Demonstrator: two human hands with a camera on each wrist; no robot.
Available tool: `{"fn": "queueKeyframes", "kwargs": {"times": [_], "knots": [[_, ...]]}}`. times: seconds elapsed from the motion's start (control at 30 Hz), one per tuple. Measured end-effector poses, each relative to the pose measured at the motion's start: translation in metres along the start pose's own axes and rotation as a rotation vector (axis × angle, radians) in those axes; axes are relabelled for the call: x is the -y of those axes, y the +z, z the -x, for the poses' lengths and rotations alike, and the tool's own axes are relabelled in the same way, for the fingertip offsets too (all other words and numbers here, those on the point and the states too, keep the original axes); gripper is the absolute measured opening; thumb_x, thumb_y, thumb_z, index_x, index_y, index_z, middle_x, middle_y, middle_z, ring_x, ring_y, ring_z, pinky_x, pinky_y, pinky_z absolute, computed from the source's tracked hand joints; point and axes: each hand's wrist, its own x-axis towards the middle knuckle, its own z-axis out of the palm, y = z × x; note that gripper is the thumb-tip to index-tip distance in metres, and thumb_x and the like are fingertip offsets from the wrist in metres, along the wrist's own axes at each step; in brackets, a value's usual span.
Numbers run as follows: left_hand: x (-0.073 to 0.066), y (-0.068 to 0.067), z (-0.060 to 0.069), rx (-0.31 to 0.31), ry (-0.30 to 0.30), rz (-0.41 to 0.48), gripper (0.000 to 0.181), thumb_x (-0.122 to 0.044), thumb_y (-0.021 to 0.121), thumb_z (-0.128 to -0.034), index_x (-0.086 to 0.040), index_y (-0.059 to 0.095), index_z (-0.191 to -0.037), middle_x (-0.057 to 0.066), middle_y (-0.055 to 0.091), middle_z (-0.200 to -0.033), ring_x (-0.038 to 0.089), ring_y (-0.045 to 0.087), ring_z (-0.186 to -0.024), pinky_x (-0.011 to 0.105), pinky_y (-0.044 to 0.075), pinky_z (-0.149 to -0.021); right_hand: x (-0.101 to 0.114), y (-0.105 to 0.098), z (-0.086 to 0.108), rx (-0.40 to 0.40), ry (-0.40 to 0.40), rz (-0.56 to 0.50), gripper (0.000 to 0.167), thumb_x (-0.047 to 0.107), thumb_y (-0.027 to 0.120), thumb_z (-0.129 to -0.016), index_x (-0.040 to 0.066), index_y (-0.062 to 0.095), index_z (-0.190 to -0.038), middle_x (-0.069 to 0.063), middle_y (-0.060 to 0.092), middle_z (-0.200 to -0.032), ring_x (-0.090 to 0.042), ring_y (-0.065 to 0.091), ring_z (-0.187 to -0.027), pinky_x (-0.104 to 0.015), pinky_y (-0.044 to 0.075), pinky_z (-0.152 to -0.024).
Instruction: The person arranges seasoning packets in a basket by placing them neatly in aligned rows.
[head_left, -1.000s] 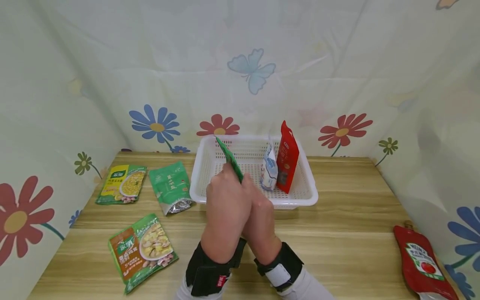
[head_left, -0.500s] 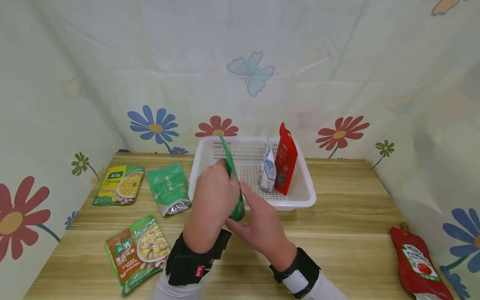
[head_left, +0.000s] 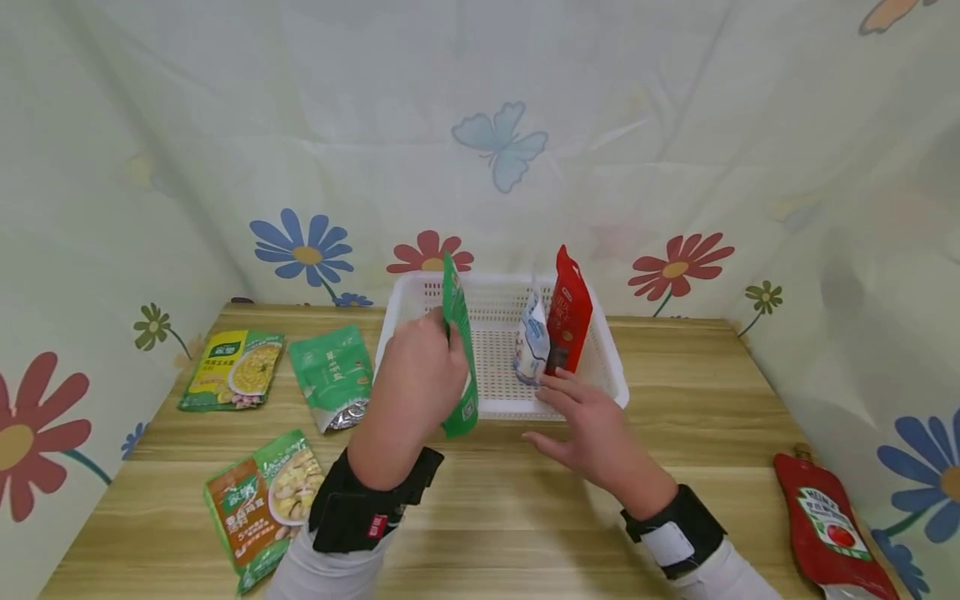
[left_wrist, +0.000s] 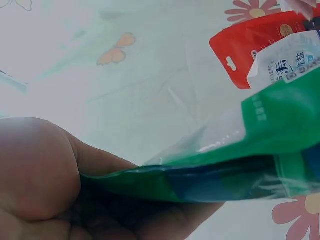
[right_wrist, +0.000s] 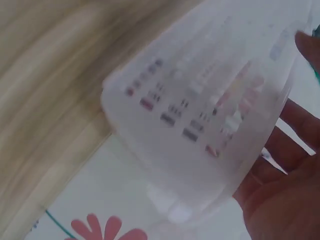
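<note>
A green food pouch (head_left: 463,396) stands nearly edge-on over the left part of a white plastic basket (head_left: 517,408). My left hand (head_left: 412,375) grips it between thumb and fingers. In the left wrist view the green pouch (left_wrist: 280,117) stretches away from the left hand (left_wrist: 40,170). At the basket's front rim, my right hand (head_left: 596,429) has its fingers spread and holds nothing; whether it touches the rim I cannot tell. Inside the basket, a white-and-blue pouch (head_left: 532,346) leans beside an upright red pouch (head_left: 572,312).
Left of the basket lie a yellow-green soup packet (head_left: 236,371), a green pouch with a silver bottom (head_left: 332,371) and a brown-green soup packet (head_left: 258,508). A red ketchup pouch (head_left: 828,517) lies at the table's right edge. Patterned cloth (head_left: 360,125) surrounds the wooden table (head_left: 495,517).
Both hands were together at the green pouch. My right hand has let go and moved right to the basket's front rim. The left hand has moved slightly left, still gripping the pouch.
</note>
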Motion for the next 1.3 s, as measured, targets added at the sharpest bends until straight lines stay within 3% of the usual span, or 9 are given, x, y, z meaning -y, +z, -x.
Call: {"fn": "queueKeyframes", "kwargs": {"times": [0.17, 0.3, 0.4, 0.6, 0.83, 0.93, 1.3], "knots": [[-0.001, -0.004, -0.007, 0.043, -0.002, -0.020, 0.025, -0.017, 0.049, -0.1063, 0.002, 0.064, -0.100, 0.015, 0.070, -0.080, 0.023, 0.071, -0.063, 0.032, 0.058, -0.054, -0.018, -0.010, 0.002, 0.112, 0.087, 0.069, 0.056, 0.040, 0.092, -0.075, 0.009, 0.075, -0.118, -0.006, 0.076, -0.106, -0.019, 0.069, -0.090, -0.038, 0.061, -0.081], [-0.003, -0.005, -0.012, 0.081, 0.007, -0.002, 0.026, -0.018, 0.048, -0.1070, 0.002, 0.065, -0.108, 0.015, 0.074, -0.088, 0.022, 0.073, -0.065, 0.030, 0.058, -0.052, -0.025, -0.011, 0.004, 0.162, 0.108, 0.086, 0.045, 0.036, 0.087, -0.081, 0.011, 0.075, -0.117, -0.002, 0.077, -0.098, -0.011, 0.065, -0.076, -0.031, 0.059, -0.069], [-0.003, -0.005, -0.017, 0.110, 0.013, 0.026, 0.026, -0.018, 0.047, -0.1074, 0.002, 0.064, -0.110, 0.015, 0.075, -0.088, 0.020, 0.072, -0.063, 0.028, 0.056, -0.050, -0.026, -0.010, 0.003, 0.175, 0.097, 0.073, 0.041, 0.034, 0.086, -0.083, 0.012, 0.075, -0.116, -0.001, 0.078, -0.099, -0.010, 0.066, -0.076, -0.030, 0.059, -0.069], [0.000, -0.005, -0.029, 0.168, 0.011, 0.040, 0.026, -0.016, 0.045, -0.1074, 0.001, 0.063, -0.100, 0.012, 0.068, -0.075, 0.018, 0.067, -0.058, 0.026, 0.055, -0.051, -0.029, -0.009, -0.002, 0.187, 0.058, 0.079, 0.032, 0.030, 0.086, -0.083, 0.015, 0.077, -0.110, 0.002, 0.077, -0.094, -0.009, 0.062, -0.073, -0.027, 0.057, -0.069], [0.005, -0.008, -0.052, 0.210, 0.060, 0.007, 0.027, -0.015, 0.045, -0.1065, 0.004, 0.064, -0.102, 0.014, 0.066, -0.074, 0.022, 0.069, -0.061, 0.025, 0.052, -0.052, -0.034, -0.008, -0.004, 0.197, 0.043, 0.096, 0.027, 0.023, 0.088, -0.081, 0.013, 0.079, -0.105, 0.001, 0.076, -0.088, -0.010, 0.058, -0.069, -0.029, 0.056, -0.070], [0.004, -0.008, -0.063, 0.214, 0.050, -0.010, 0.028, -0.016, 0.046, -0.1060, 0.004, 0.065, -0.098, 0.014, 0.064, -0.072, 0.022, 0.070, -0.061, 0.025, 0.053, -0.052, -0.036, -0.007, -0.004, 0.196, 0.025, 0.114, 0.026, 0.022, 0.088, -0.081, 0.013, 0.078, -0.104, 0.001, 0.076, -0.087, -0.010, 0.057, -0.069, -0.029, 0.056, -0.069], [0.005, 0.000, -0.105, 0.321, -0.034, -0.036, 0.026, -0.012, 0.043, -0.1033, 0.002, 0.060, -0.116, 0.016, 0.071, -0.096, 0.026, 0.075, -0.078, 0.034, 0.063, -0.068, -0.037, -0.007, -0.003, 0.192, 0.030, 0.096, 0.027, 0.020, 0.086, -0.083, 0.011, 0.079, -0.107, -0.001, 0.077, -0.093, -0.013, 0.064, -0.075, -0.034, 0.060, -0.074]]}}
